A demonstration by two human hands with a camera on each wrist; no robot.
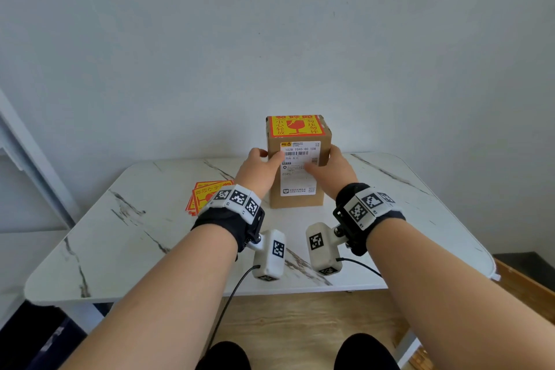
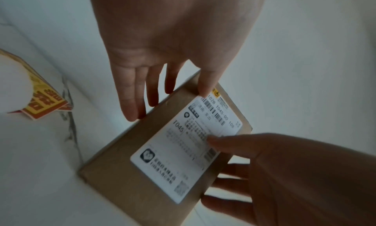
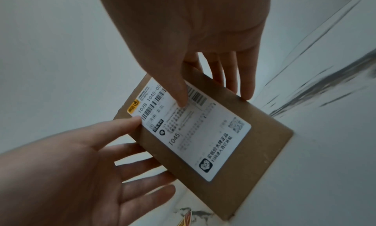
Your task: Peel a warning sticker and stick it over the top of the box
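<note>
A person's two hands hold a cardboard box (image 1: 297, 171) standing upright on a marble-patterned table (image 1: 150, 237); the left hand (image 1: 260, 171) has its thumb on the front face and its straight fingers along the box's left side; the right hand (image 1: 332, 173) mirrors it, thumb laid on the white shipping label (image 1: 298, 168), fingers behind the right side; both hands are spread flat against the box rather than curled. A yellow-and-red warning sticker (image 1: 296, 125) lies stuck across the top of the box, above both hands; a small stack of stickers (image 1: 204, 197) lies on the table just outside the left wrist.
</note>
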